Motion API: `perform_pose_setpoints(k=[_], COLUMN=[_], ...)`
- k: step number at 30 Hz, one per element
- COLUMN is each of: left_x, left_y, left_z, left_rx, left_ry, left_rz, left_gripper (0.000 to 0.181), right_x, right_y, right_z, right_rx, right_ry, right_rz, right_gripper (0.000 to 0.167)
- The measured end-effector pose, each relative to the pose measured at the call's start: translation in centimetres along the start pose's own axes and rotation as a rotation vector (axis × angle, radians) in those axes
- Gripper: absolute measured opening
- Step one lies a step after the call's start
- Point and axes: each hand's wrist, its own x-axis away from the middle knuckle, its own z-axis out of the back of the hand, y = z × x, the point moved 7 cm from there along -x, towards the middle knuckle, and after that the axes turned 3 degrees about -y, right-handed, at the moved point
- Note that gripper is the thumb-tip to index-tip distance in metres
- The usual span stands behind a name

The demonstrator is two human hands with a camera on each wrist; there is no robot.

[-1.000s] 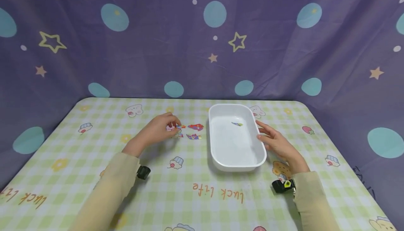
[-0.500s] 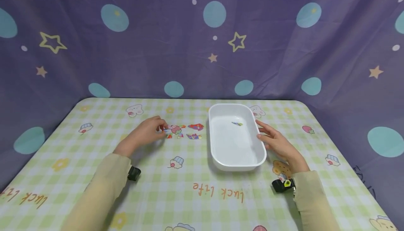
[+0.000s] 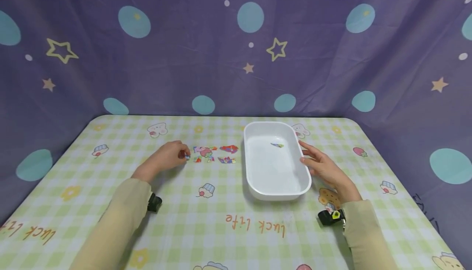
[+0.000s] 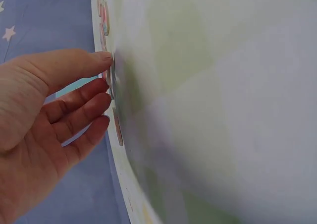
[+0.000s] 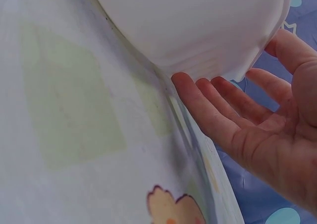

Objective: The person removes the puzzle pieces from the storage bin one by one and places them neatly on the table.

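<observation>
Left of the container my left hand (image 3: 167, 156) pinches a small flat colourful piece (image 3: 187, 157) at the tabletop. Its thin edge shows by the thumb in the left wrist view; most of it is covered by the fingers. Several similar flat pieces lie just to the right, among them a red one (image 3: 229, 149) and a purple one (image 3: 226, 160). My right hand (image 3: 326, 167) touches the right side of a white rectangular container (image 3: 278, 197), fingers extended along its wall and thumb near the rim. One small yellow-and-blue piece (image 3: 277, 145) lies inside the container.
A green-and-white checked cloth (image 3: 236, 245) with printed cartoons and lettering covers the table. Behind it hangs a purple curtain (image 3: 206, 57) with stars and blue dots. Each wrist carries a black camera, the left one (image 3: 155, 203) close above the cloth.
My left hand has moved left, away from the container, uncovering several flat pieces, with a small piece at its fingertips. The right hand and the container have stayed put.
</observation>
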Motion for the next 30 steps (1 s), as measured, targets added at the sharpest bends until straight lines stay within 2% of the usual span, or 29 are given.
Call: perform_pose_setpoints(k=[7, 18, 22, 26, 30], left_x=[-0.3, -0.5, -1.1, -2.2, -3.5], left_y=[-1.0, -0.5, 0.6, 2.5, 4.7], left_z=[-0.5, -0.2, 0.3, 0.9, 1.7], left_rx=[0.009, 0.033, 0.036, 0.03, -0.015], left_ry=[-0.023, -0.062, -0.057, -0.059, -0.065], left_rz=[0.068, 0.064, 0.047, 0.027, 0.003], left_gripper=[0.014, 0.015, 0.019, 0.02, 0.02], right_x=[0.1, 0.1, 0.1, 0.1, 0.0], right_y=[0.1, 0.1, 0.2, 0.2, 0.2], right_z=[-0.1, -0.1, 0.0, 0.0, 0.0], right_rx=[0.005, 0.017, 0.013, 0.013, 0.019], right_ry=[-0.001, 0.001, 0.006, 0.012, 0.012], right_rz=[-0.003, -0.003, -0.005, -0.01, -0.01], right_gripper=[0.064, 0.064, 0.064, 0.064, 0.064])
